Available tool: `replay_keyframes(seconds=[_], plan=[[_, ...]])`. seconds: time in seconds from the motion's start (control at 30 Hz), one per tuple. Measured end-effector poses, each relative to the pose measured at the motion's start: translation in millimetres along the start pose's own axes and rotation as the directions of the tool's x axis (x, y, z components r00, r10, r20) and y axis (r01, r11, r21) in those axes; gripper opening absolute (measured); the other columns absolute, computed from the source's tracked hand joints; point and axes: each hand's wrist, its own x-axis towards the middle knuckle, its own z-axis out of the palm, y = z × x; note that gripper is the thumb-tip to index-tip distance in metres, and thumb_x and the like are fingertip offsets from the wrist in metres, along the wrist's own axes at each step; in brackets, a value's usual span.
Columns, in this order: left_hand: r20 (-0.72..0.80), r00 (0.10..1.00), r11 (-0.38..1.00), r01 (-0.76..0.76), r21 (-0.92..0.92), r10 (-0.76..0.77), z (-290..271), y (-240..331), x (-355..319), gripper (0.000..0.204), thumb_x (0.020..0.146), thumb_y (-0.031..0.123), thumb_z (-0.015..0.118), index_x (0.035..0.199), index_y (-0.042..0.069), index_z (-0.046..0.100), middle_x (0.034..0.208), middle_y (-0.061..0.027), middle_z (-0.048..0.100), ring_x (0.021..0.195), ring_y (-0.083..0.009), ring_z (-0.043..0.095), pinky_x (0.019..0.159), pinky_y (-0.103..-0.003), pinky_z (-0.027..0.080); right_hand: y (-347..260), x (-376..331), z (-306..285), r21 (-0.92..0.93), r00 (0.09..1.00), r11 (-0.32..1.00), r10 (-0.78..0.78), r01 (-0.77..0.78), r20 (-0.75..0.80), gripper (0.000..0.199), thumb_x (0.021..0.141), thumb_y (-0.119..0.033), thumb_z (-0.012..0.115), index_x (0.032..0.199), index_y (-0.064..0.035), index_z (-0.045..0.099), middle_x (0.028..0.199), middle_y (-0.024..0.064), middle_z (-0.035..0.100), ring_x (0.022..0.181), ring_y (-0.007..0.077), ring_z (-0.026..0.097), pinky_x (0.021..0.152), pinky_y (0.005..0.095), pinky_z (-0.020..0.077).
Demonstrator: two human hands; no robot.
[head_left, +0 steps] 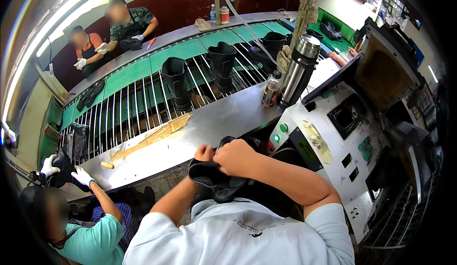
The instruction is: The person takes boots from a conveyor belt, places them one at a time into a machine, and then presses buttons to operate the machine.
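Note:
Both of my hands grip a black rubber boot (215,179) held close to my chest, just below the edge of the steel bench (214,122). My left hand (204,152) pinches the boot's upper rim. Over the top of the boot, my right hand (236,157) is closed with its fingers curled round the material. Part of the boot is hidden behind my hands and shirt.
Black boots (174,81) (222,62) stand on a green conveyor of metal rods (138,103). A steel flask (300,70) and a small bottle (271,89) stand on the bench. A grey machine with buttons (333,141) is at right. A gloved co-worker (83,177) handles a boot at left; two people sit opposite.

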Motion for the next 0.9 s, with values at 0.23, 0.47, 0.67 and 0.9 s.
replay_keyframes(seconds=[0.23,0.47,0.67,0.9], plan=[[0.204,0.918,0.94,-0.326,-0.097,0.34,-9.7,53.8,-150.8,0.108,0.065,0.038,0.083,0.142,-0.001,0.018,0.138,-0.0228,0.035,0.129,-0.0346,0.038,0.106,-0.041,0.032,60.2,26.3,11.0,0.62,0.937,0.784,0.23,-0.018,-0.263,0.02,0.073,-0.013,0.058,0.089,-0.0067,0.069,0.088,0.0115,0.068,0.079,0.0275,0.064,0.073,0.0355,0.0503],[0.047,0.941,0.936,-0.338,0.098,0.335,25.5,91.1,-139.3,0.09,0.066,0.013,0.08,0.138,-0.001,0.029,0.129,-0.0235,0.047,0.117,-0.0323,0.052,0.096,-0.036,0.043,72.7,55.2,16.5,0.975,0.886,0.221,0.454,-0.004,-0.099,0.015,0.064,0.003,0.057,0.074,0.0002,0.068,0.063,0.0045,0.061,0.054,0.0101,0.053,0.05,0.024,0.0397],[-0.219,0.931,0.952,-0.264,0.153,0.293,-29.7,111.8,-115.6,0.038,0.069,0.005,0.078,0.099,-0.001,0.056,0.081,-0.0105,0.065,0.074,-0.0158,0.063,0.067,-0.029,0.049,78.1,44.2,5.2,0.999,0.805,-0.006,0.593,0.042,-0.03,0.014,0.063,0.003,0.057,0.072,0.0002,0.066,0.063,0.0055,0.061,0.054,0.011,0.054,0.051,0.0234,0.0403],[-0.416,0.863,0.944,-0.328,-0.031,0.287,-60.4,101.9,-70.2,0.025,0.078,0.005,0.073,0.096,0.0,0.057,0.088,-0.0053,0.062,0.083,-0.0128,0.057,0.075,-0.027,0.045,63.1,47.4,16.7,0.913,0.767,0.406,0.572,0.045,-0.292,0.018,0.071,-0.002,0.054,0.085,-0.0011,0.065,0.077,0.0084,0.065,0.069,0.0174,0.061,0.066,0.0289,0.0487]])
